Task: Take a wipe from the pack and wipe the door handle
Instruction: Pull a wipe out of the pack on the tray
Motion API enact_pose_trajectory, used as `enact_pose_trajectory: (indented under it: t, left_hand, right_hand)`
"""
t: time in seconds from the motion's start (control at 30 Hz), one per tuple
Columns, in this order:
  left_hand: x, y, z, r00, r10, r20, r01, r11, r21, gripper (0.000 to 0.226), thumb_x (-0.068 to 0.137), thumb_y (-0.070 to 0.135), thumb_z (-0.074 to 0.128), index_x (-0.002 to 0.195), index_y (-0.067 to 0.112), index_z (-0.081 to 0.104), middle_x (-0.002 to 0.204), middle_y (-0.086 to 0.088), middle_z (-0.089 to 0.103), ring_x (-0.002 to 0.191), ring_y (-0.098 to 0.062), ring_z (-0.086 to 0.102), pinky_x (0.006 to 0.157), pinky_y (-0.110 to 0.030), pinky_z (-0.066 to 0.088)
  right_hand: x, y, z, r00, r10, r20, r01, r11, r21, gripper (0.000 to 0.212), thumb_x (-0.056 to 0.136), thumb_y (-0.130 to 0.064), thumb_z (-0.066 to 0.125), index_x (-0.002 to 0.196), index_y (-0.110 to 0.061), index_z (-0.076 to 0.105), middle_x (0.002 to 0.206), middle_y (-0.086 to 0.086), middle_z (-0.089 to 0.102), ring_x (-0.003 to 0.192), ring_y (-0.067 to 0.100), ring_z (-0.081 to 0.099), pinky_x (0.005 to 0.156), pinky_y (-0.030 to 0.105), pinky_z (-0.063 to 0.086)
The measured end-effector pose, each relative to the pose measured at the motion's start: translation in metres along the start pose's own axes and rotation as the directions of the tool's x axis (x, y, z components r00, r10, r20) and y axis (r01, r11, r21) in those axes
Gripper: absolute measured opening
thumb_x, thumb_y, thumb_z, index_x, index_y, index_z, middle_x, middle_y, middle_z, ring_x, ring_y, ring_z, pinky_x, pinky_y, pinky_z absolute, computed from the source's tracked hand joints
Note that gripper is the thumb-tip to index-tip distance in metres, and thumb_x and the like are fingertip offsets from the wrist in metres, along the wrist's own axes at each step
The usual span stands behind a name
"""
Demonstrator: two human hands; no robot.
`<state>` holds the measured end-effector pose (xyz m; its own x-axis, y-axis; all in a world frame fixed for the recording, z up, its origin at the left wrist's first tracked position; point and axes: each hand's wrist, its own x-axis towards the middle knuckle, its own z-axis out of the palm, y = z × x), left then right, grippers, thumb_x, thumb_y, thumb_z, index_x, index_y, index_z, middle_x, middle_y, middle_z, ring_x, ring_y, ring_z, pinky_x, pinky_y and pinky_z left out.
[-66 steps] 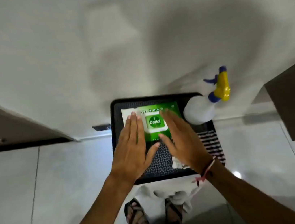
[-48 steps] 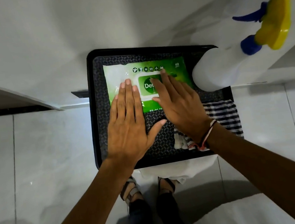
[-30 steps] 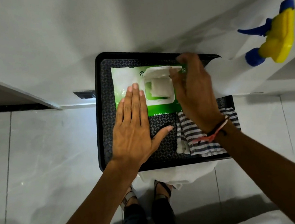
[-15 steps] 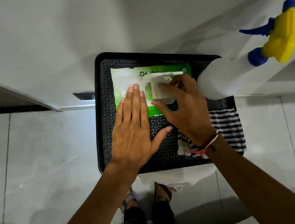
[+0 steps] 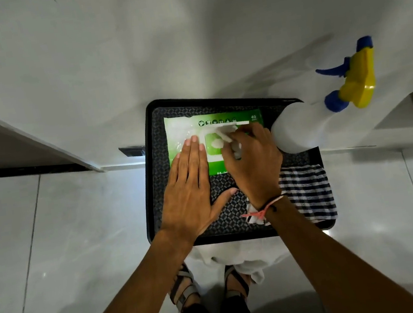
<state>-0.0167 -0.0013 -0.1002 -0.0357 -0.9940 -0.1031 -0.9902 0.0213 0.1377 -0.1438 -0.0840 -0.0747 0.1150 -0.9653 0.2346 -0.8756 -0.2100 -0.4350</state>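
Observation:
A green wipe pack point(image 5: 254, 119) lies flat at the back of a black tray point(image 5: 152, 190). Its white lid stands flipped up at the far side. My left hand point(image 5: 192, 193) lies flat with fingers together, pressing the pack's left part down. My right hand point(image 5: 251, 160) is over the opening, its fingers pinched on a white wipe point(image 5: 226, 133) that sticks up out of the pack. No door handle is in view.
A white spray bottle point(image 5: 299, 127) with a yellow and blue trigger head stands at the tray's back right corner. A striped cloth point(image 5: 308, 189) lies on the tray's right side. A white cloth hangs below the tray's front edge. Pale wall behind, tiled floor below.
My right hand flipped the pack's lid up, moved onto the opening and pinched a wipe, which now rises from the pack. My left hand stayed pressed on the pack.

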Motion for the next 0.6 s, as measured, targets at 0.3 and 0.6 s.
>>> enact_pose_trajectory:
  t: [0.3,0.6]
  left_hand:
    - [-0.017,0.022,-0.093,0.963,-0.212,0.168,0.246,0.428,-0.870,0.082,0.095,0.053,0.058,0.163,0.016,0.030,0.160,0.002,0.049,0.150,-0.010,0.042,0.120,-0.012,0.036]
    - [-0.077,0.019,-0.312,0.898,-0.418,0.140,0.098,-0.120,-0.988,0.025,0.086,-0.011,0.073,0.095,0.011,0.082,0.078,-0.006,0.080,0.066,-0.009,0.073,0.062,-0.018,0.063]
  right_hand:
    - [-0.027,-0.011,-0.085,0.876,0.322,0.360,-0.472,0.411,0.780,0.029,0.094,-0.014,0.065,0.069,-0.001,0.067,0.064,0.014,0.064,0.065,0.019,0.063,0.058,0.034,0.052]
    - [0.004,-0.126,-0.243,0.802,-0.066,0.594,-0.589,0.077,0.804,0.034,0.089,-0.025,0.071,0.103,0.005,0.077,0.103,0.038,0.072,0.090,0.032,0.072,0.070,0.035,0.060]
